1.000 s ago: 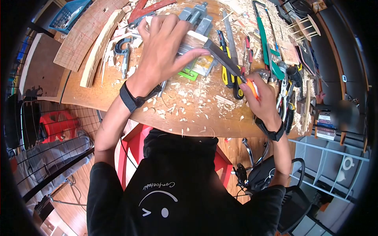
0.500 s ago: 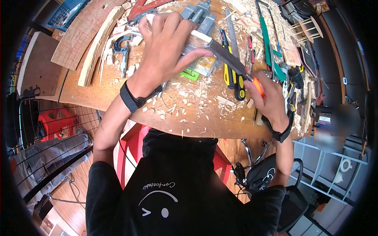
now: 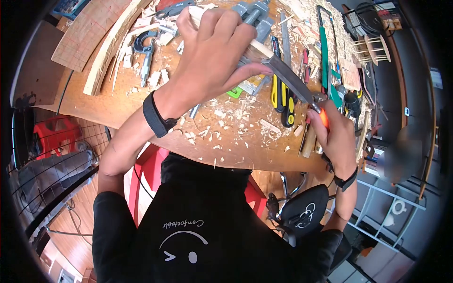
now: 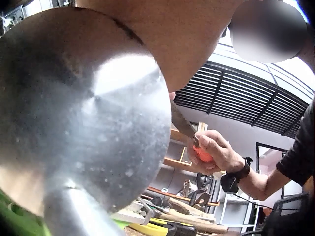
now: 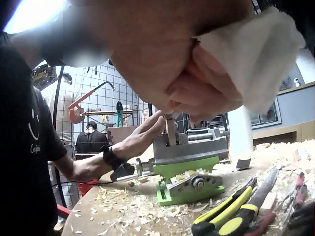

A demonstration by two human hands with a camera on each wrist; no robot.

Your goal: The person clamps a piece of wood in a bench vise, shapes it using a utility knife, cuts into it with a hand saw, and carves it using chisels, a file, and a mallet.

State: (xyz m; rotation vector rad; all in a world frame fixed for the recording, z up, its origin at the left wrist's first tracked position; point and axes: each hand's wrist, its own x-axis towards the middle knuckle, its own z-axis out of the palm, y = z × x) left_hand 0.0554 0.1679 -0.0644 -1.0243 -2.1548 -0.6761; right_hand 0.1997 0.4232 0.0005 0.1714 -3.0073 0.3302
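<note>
My left hand (image 3: 212, 56) lies over a pale piece of wood (image 3: 260, 48), fingers bent across its far side and thumb stretched along the near side. The wood is at a grey metal vise (image 5: 192, 150) on a green base (image 5: 189, 191). With my right hand (image 3: 336, 134) I grip the orange handle (image 3: 323, 118) of a flat dark file (image 3: 293, 81). The file's blade runs up to the end of the wood, close by my left thumb. Fingers hide most of the wood. A round metal knob (image 4: 93, 108) fills much of the left wrist view.
Shavings cover the wooden table (image 3: 226, 153). Yellow-and-black cutters (image 3: 287, 113), a green-framed saw (image 3: 324, 56) and other tools lie on the right. Left of the vise are a micrometer (image 3: 147, 56), a long wood strip (image 3: 106, 59) and a marked board (image 3: 87, 40).
The head view has shifted, so the vise and my left hand appear farther right. My right hand has moved right and back with the file, and slightly more blade shows beyond the wood.
</note>
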